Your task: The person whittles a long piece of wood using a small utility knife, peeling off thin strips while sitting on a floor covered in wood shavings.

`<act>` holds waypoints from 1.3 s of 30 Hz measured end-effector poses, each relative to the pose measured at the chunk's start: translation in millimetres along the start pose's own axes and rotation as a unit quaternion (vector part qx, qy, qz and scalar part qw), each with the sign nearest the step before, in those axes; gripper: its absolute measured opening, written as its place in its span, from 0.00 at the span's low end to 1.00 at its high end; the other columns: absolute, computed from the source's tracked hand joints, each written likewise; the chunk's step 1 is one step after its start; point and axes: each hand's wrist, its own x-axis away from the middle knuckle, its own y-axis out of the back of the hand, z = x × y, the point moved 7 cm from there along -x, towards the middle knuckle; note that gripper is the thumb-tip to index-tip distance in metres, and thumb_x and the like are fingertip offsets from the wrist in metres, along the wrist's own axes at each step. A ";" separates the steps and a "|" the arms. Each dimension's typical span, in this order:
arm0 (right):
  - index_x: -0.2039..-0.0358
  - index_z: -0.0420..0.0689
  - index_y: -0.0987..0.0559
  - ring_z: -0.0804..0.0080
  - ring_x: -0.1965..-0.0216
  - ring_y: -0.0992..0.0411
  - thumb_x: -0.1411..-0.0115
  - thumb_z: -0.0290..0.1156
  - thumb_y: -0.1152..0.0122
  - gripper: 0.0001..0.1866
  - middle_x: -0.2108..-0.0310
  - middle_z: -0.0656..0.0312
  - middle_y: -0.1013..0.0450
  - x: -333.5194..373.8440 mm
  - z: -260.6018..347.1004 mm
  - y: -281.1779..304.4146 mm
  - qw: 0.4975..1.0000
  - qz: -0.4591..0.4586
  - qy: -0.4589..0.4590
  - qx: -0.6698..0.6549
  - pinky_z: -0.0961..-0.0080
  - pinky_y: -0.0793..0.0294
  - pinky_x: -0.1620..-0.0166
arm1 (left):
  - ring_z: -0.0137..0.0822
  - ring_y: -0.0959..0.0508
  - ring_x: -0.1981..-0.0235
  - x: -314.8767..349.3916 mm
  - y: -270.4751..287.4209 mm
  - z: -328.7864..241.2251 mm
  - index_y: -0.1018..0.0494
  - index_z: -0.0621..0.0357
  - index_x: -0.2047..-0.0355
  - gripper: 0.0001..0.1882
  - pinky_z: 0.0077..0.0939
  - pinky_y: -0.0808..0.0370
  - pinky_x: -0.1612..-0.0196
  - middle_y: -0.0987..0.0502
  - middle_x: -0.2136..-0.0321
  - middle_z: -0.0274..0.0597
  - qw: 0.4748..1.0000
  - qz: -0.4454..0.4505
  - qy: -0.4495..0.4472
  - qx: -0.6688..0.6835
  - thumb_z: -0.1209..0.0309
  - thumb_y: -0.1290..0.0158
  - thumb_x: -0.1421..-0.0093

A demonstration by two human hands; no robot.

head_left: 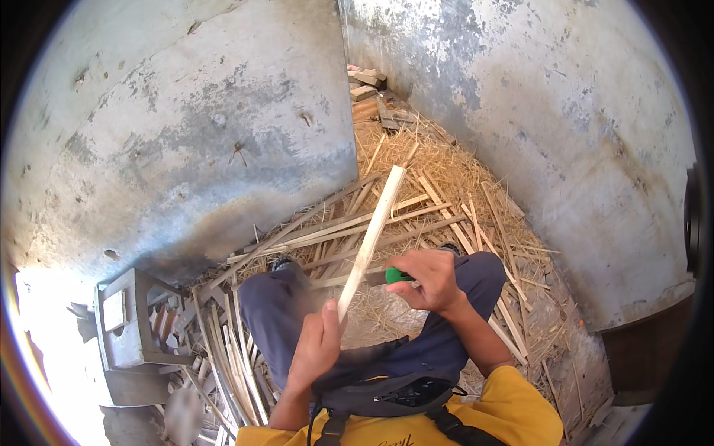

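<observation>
My left hand (316,348) is closed around the lower end of a long, pale wooden strip (374,230). The strip slants up and away from me, its far end raised over the pile on the floor. Just right of it, my right hand (430,281) grips a green-handled tool (396,276). Only a bit of green shows between thumb and fingers; I cannot make out the tool's working end. Both hands are above my lap, between my bent knees.
Wooden strips (312,236) and curly shavings (439,160) cover the floor ahead. More strips (236,357) lie by my left leg. A worn stool-like wooden frame (123,357) stands at left. Weathered walls (223,111) meet in the far corner near several bricks (364,91).
</observation>
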 end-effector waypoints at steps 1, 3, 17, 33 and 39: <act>0.63 0.44 0.16 0.65 0.81 0.25 0.37 0.49 0.27 0.19 0.78 0.65 0.25 1.9 -0.9 -3.6 1.000 -0.001 -0.001 0.004 0.69 0.29 0.76 | 0.37 0.33 0.76 -3.5 -5.7 10.6 0.29 0.65 0.56 0.09 0.35 0.37 0.73 0.28 0.74 0.43 0.989 0.057 0.101 0.088 0.70 0.51 0.23; 0.63 0.45 0.15 0.66 0.81 0.25 0.38 0.49 0.26 0.19 0.78 0.65 0.25 0.9 -0.2 -5.8 1.000 -0.005 -0.001 0.009 0.70 0.30 0.76 | 0.33 0.37 0.78 -3.9 -13.1 18.1 0.31 0.62 0.67 0.21 0.32 0.39 0.74 0.33 0.79 0.38 0.933 0.138 0.253 0.217 0.60 0.61 0.19; 0.65 0.45 0.15 0.65 0.83 0.31 0.36 0.54 0.30 0.22 0.80 0.65 0.28 -10.9 10.8 -0.4 0.993 -0.011 0.022 0.112 0.69 0.36 0.77 | 0.29 0.41 0.81 0.1 -15.0 15.9 0.36 0.59 0.75 0.32 0.30 0.41 0.74 0.39 0.85 0.33 0.899 0.134 0.331 0.252 0.54 0.71 0.16; 0.65 0.44 0.16 0.65 0.81 0.29 0.35 0.52 0.30 0.21 0.78 0.65 0.25 -13.7 17.7 -0.8 0.989 -0.032 -0.008 0.141 0.69 0.34 0.76 | 0.54 0.29 0.73 14.8 -19.2 26.0 0.33 0.77 0.41 0.20 0.48 0.34 0.71 0.26 0.70 0.59 0.928 0.125 0.264 0.232 0.80 0.43 0.30; 0.64 0.44 0.16 0.65 0.82 0.29 0.36 0.52 0.29 0.21 0.79 0.65 0.26 -14.7 20.1 -2.2 0.989 -0.031 -0.004 0.146 0.68 0.34 0.76 | 0.33 0.31 0.76 12.8 -15.1 20.9 0.30 0.67 0.57 0.16 0.31 0.32 0.72 0.29 0.72 0.44 0.922 0.110 0.294 0.226 0.64 0.58 0.20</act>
